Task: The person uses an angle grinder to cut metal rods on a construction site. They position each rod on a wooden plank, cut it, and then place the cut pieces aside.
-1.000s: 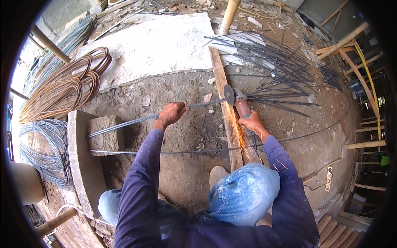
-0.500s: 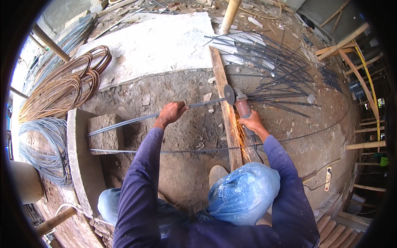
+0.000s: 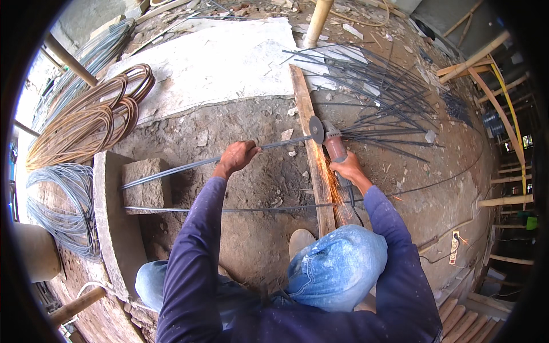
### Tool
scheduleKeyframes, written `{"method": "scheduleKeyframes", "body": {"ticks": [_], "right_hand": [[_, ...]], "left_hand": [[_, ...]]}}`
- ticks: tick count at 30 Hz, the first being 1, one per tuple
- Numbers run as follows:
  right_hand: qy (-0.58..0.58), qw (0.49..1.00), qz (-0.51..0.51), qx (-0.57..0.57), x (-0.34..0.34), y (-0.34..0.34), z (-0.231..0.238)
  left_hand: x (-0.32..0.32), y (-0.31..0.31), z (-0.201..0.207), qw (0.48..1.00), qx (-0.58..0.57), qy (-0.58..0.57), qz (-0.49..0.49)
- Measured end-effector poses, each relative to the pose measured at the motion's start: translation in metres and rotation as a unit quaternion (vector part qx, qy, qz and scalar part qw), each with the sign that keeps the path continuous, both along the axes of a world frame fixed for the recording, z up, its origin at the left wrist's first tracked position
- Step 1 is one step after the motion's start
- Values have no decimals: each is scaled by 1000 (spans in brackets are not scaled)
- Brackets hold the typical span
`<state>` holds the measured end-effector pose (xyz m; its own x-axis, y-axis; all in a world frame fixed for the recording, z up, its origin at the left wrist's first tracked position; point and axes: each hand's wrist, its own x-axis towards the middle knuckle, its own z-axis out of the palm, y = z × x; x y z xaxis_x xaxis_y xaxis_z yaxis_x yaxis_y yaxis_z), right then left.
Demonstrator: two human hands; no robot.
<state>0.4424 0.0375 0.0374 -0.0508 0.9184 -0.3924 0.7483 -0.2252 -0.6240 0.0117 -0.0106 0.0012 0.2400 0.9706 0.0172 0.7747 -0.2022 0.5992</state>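
Note:
My left hand (image 3: 236, 158) grips a long thin steel rod (image 3: 171, 169) that runs from a stone block (image 3: 146, 184) across to a wooden plank (image 3: 313, 143). In my right hand (image 3: 346, 167) is an angle grinder (image 3: 329, 137), its disc set against the rod right over the plank. Orange sparks (image 3: 323, 174) stream down along the plank toward me. A second rod (image 3: 240, 210) lies on the dirt below the first one.
Several cut rods (image 3: 383, 97) fan out right of the plank. Coils of rusty wire (image 3: 86, 117) and grey wire (image 3: 60, 206) lie at left. A pale slab (image 3: 217, 63) sits behind. A power strip (image 3: 454, 247) rests at right. My knee (image 3: 337, 268) is raised.
Almost nothing has changed: the grinder stays on the rod over the plank, sparks keep flying, and both hands hold their places.

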Motion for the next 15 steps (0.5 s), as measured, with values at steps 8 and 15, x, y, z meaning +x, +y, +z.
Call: {"method": "scheduleKeyframes", "body": {"ticks": [8,15], "right_hand": [[-4,1000,-16,-7,3,-5,-1],[-6,1000,-17,-17,-4,-2,7]], "left_hand": [[0,1,-1,1000,-11,-2,3],[0,-1,1,1000,-9,-2,3]]}}
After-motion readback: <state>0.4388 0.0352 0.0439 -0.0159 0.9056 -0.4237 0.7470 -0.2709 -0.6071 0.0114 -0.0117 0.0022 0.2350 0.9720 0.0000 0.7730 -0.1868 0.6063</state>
